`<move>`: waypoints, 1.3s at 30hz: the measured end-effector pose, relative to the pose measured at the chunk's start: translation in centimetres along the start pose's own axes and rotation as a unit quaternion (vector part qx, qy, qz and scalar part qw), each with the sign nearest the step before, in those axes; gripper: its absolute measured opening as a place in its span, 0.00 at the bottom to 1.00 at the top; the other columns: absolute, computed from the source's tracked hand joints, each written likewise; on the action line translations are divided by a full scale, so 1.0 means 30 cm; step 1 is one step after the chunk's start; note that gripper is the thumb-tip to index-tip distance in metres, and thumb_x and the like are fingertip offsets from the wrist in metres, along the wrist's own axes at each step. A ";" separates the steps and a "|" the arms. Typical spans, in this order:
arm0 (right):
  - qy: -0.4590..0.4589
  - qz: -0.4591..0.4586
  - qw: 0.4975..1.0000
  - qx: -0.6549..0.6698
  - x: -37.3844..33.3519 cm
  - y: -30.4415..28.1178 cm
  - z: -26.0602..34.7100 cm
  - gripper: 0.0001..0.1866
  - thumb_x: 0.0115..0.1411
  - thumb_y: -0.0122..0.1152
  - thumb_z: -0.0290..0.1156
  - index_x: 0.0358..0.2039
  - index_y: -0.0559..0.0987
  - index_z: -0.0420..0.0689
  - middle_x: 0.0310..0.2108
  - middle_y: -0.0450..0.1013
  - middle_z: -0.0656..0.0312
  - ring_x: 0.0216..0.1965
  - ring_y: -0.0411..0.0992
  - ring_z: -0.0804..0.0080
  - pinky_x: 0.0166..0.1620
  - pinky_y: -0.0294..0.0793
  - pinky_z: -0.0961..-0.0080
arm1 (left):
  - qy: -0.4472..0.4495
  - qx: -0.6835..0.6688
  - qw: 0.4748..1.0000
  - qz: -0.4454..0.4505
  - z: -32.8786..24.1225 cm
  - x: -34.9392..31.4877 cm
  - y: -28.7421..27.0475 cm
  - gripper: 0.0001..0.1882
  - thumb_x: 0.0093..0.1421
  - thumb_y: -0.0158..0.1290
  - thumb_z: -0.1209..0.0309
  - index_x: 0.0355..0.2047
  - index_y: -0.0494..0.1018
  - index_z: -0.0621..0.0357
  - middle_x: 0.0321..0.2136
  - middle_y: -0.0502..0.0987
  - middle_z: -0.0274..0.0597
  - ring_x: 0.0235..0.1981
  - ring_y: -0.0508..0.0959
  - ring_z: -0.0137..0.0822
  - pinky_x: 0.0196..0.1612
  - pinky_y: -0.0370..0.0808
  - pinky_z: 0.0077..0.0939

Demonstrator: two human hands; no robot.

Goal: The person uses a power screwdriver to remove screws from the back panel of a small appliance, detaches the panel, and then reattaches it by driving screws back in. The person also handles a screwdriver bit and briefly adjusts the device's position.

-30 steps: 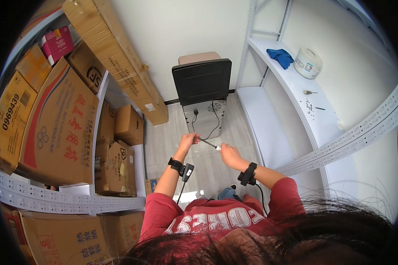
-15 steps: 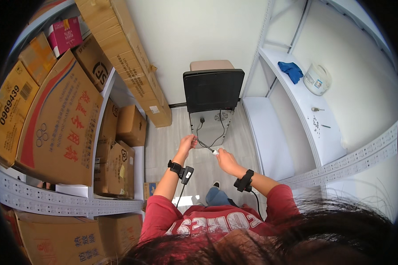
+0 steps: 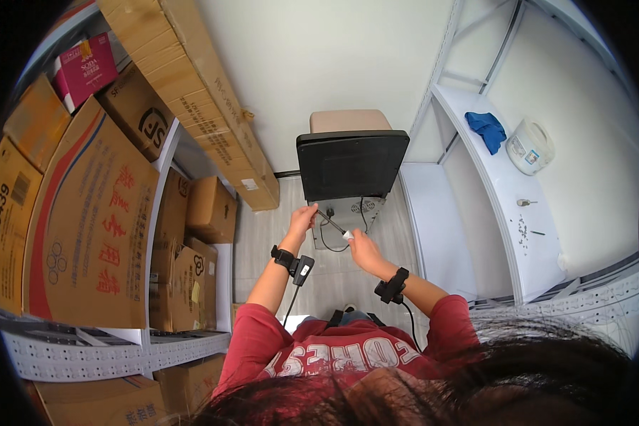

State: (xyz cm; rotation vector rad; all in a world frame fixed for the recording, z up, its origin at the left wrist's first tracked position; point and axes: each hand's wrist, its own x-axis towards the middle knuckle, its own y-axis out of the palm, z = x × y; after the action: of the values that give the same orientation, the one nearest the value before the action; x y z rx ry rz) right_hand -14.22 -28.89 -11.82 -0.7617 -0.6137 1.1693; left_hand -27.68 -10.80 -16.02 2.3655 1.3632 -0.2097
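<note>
My left hand [image 3: 303,220] is closed, its fingertips pinching a black cable [image 3: 331,221]. The cable stretches taut toward my right hand [image 3: 367,252], which is closed around a small white piece [image 3: 348,236] on it; whether that is a plug or a tag, I cannot tell. Just beyond my hands stands a grey metal case [image 3: 347,209] with a round fan grille and a black plug [image 3: 330,212] in its back. More black cord loops down beside it. A wide black panel [image 3: 351,167] tops the case. Each wrist wears a black strap with a small device.
Shelves of cardboard boxes [image 3: 96,220] rise on the left, beside a tall leaning carton [image 3: 213,121]. On the right, a white shelf [image 3: 476,131] holds a blue cloth [image 3: 486,131], a white tub [image 3: 530,147], small metal parts and a tool. A beige surface [image 3: 350,121] shows behind the panel.
My view has shifted closer to the black panel. The cable between my hands is now straighter, and both hands still grip it.
</note>
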 end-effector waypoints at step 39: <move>0.060 -0.129 0.988 0.059 0.260 0.092 0.172 0.12 0.63 0.45 0.32 0.40 0.65 0.35 0.34 0.71 0.39 0.36 0.69 0.38 0.38 0.67 0.51 | 0.137 0.241 0.961 -0.005 -0.286 0.385 -0.146 0.15 0.53 0.54 0.63 0.34 0.69 0.61 0.19 0.68 0.34 0.20 0.69 0.30 0.25 0.68 0.26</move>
State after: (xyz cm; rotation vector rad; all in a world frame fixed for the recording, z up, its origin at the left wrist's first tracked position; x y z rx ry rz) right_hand -17.56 -19.81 -10.60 -0.6272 -0.5198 0.9068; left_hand -26.10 3.85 -13.12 2.8766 1.5974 -0.2469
